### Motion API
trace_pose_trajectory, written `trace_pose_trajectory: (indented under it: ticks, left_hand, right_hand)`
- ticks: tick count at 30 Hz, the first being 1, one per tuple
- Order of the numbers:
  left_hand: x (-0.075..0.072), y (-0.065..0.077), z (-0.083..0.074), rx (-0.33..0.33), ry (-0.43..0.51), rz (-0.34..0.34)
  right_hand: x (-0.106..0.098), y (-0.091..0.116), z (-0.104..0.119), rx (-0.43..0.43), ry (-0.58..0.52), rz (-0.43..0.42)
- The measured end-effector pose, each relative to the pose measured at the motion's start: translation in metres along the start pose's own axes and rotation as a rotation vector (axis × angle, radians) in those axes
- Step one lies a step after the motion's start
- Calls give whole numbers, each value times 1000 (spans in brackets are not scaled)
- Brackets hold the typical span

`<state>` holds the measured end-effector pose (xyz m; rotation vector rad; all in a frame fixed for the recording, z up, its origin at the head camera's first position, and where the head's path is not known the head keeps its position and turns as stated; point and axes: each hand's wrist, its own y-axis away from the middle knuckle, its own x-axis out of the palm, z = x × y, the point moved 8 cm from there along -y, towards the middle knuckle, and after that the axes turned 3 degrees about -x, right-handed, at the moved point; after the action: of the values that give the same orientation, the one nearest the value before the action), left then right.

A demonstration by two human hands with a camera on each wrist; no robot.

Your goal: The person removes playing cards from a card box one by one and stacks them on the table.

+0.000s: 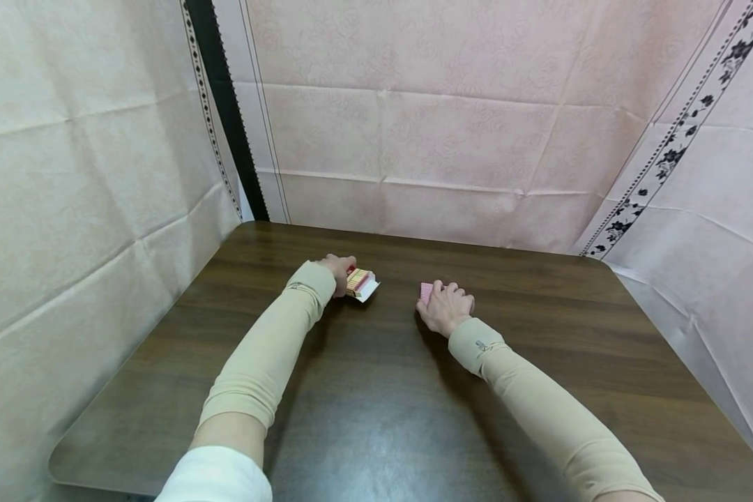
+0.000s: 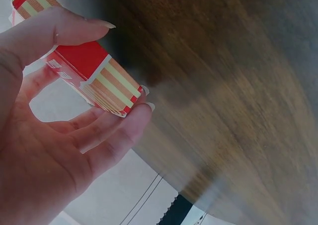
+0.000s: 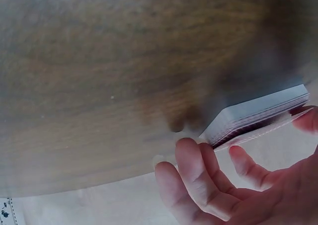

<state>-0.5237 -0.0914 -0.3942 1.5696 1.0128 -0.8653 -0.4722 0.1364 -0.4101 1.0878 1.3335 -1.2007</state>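
Cream sleeves, two: left sleeve [image 1: 257, 362] and right sleeve [image 1: 558, 411], both nearer than the card box [image 1: 355, 280], one reaching in from its left, the other from its right.

Counter [image 1: 376, 390], brown wood grain: spreads beneath the card box and to all sides of it.

Right hand [image 1: 447, 308]: right of the card box, slightly nearer; fingers bent, gripping the card deck [image 1: 426, 291].

Card deck, pink backs, pale edges: right of the card box, apart from it. Held by its edges, presumably to keep loose cards square, though a thin part splays from the block. Long axis crosswise in the right wrist view, rising slightly rightward; its line in the head view is masked by fingers.

Left hand [image 1: 337, 272]: at the far left end of the card box, thumb on one side, fingertips on another, holding it.

Card box, red with yellow stripes: over the counter; contact cannot be told. Long axis slants from far left to near right; white flap [image 1: 367, 288] points near right. The rear grip probably leaves that end unobstructed.

Wall cloth [image 1: 452, 139], pale, creased: beyond the card box.
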Motion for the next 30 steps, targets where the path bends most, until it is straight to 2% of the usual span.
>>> trace_pose_trajectory:
  ticks: [8,12,14,17,21,24,27,30]
  left_hand:
    - [2,-2,-3,7,10,24]
    - [2,-2,-3,10,20,21]
    - [1,1,-5,12,21,15]
    - [0,2,-8,18,10,1]
    - [0,-3,-12,40,-2,-25]
    - [-1,-4,-16,53,-4,-39]
    - [-2,-3,-20,61,-9,-46]
    - [-2,-2,-25,78,-12,-41]
  right_hand:
    - [4,-1,-2,-4,12,28]
    - [0,-1,-1,-11,11,14]
    - [-5,-2,2,-41,0,-5]
    - [-15,-3,15,-157,-44,-50]
    - [-28,-1,42,-373,-140,-106]
    - [-34,3,61,-500,-177,-114]
    - [-34,5,74,-574,-166,-96]
    - [-30,6,82,-595,-140,-59]
